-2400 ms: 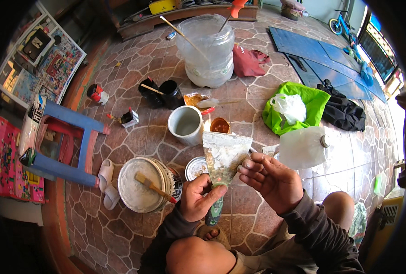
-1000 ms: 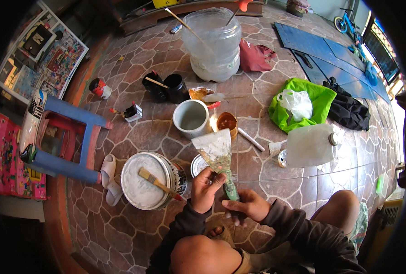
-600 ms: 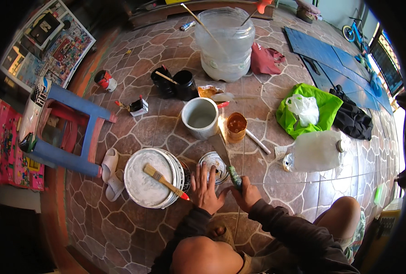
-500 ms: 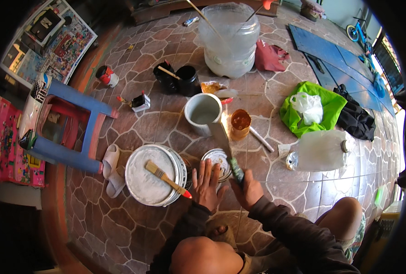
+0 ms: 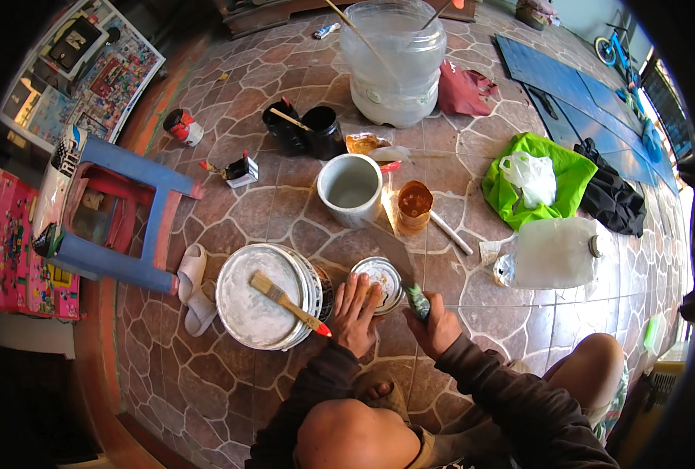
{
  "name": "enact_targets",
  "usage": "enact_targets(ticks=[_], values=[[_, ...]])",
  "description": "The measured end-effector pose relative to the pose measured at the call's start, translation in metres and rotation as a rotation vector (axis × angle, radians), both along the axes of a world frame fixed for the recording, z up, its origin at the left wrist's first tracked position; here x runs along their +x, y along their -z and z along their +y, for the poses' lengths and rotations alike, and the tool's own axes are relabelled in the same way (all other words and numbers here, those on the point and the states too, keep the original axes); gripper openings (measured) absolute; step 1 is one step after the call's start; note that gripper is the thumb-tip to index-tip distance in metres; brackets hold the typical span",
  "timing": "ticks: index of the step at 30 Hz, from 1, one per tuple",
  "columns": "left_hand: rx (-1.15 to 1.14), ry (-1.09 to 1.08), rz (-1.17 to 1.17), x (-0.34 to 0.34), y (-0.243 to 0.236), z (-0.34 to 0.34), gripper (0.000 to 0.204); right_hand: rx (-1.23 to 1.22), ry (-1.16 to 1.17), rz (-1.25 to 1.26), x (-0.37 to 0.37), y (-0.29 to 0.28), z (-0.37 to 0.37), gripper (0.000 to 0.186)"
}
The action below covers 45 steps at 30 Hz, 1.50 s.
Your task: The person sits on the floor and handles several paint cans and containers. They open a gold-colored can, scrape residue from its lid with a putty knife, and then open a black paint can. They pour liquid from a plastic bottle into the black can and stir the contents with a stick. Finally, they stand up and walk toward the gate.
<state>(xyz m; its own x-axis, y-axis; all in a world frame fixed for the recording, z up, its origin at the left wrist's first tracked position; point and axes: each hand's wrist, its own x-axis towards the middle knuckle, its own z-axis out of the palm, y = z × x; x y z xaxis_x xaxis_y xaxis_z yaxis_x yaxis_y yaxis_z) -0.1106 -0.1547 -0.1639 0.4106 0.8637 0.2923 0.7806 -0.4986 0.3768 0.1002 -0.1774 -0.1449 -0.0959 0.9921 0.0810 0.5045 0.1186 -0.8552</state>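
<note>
My left hand [image 5: 353, 314] lies with its fingers stretched over the lid of a small round tin [image 5: 388, 275] on the floor, pressing against its left side. My right hand [image 5: 439, 325] is wrapped round the green mottled handle of a large knife [image 5: 418, 300]. The knife's broad blade slants up and away to the left, beside the tin's right rim; whether it touches the rim I cannot tell. To the left stands a white bucket [image 5: 242, 313] with its lid on and a paintbrush [image 5: 289, 303] lying across it. Beyond the tin are a grey cylindrical pot [image 5: 349, 216] and a cut-down orange-brown cup [image 5: 414, 220].
A big clear plastic container [image 5: 394, 86] with sticks stands at the back, near two black pots [image 5: 322, 134]. At right are a green bag [image 5: 574, 172] and a plastic jug [image 5: 554, 254]. A blue stool [image 5: 121, 262] and slippers [image 5: 193, 270] are at left.
The knife's blade has tilted and lost its bright glare, and my right hand has moved slightly right. My left hand stays on the tin. The view has shifted a little.
</note>
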Motion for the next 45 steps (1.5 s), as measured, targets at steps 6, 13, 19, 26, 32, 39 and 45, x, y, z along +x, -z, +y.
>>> enact_targets(ticks=[6,13,19,26,32,39,45], values=[[-0.025,0.038,-0.011,-0.003,-0.009,-0.001,0.057,-0.205,-0.046,-0.153,0.0,-0.003,-0.003,0.045],[-0.041,-0.162,-0.065,0.032,-0.022,-0.004,0.058,0.071,0.033,0.043,-0.001,0.015,0.002,0.043],[0.033,-0.244,-0.04,0.037,-0.01,0.002,0.054,-0.271,-0.09,-0.224,0.004,0.022,-0.007,0.041],[-0.09,-0.029,-0.119,0.017,-0.016,0.013,0.043,0.106,0.016,0.009,0.01,0.01,-0.005,0.045],[-0.143,-0.045,-0.08,0.022,-0.024,0.015,0.054,-0.308,-0.11,-0.249,0.006,0.012,-0.009,0.04],[-0.027,-0.302,-0.092,0.048,-0.021,0.003,0.076,0.038,0.011,0.011,0.008,0.006,0.002,0.044],[-0.059,-0.209,-0.164,0.038,-0.021,0.012,0.066,-0.4,-0.052,-0.305,0.013,0.019,-0.001,0.041]])
